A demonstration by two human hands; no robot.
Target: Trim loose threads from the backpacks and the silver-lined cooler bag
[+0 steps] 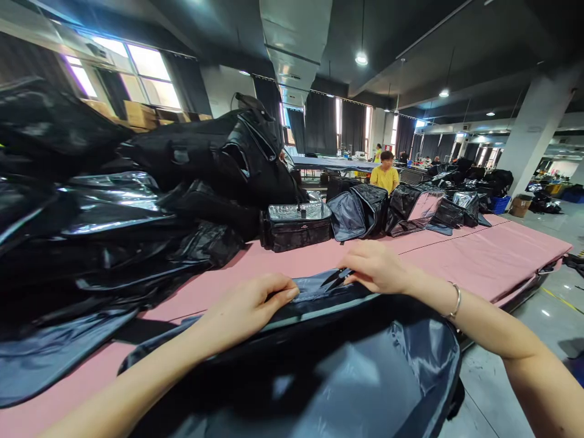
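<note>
A large black bag (347, 371) with a shiny grey lining lies unzipped in front of me, its inside facing up toward me. My left hand (264, 298) pinches the far edge of the bag, thumb against the bent fingers. In my right hand (374, 267) is a small pair of black thread snips (336, 278), its pointed blades spread and aimed left at the grey lining by that edge. The blades lie a short way right of my left fingertips. Whether they touch a thread cannot be made out.
Under the bag runs a long pink-covered table (479, 261). Black bags form a high pile (114, 201) at the left. A small black cooler bag (298, 228) and several open bags line the table's far side. A person in yellow (385, 176) is beyond them.
</note>
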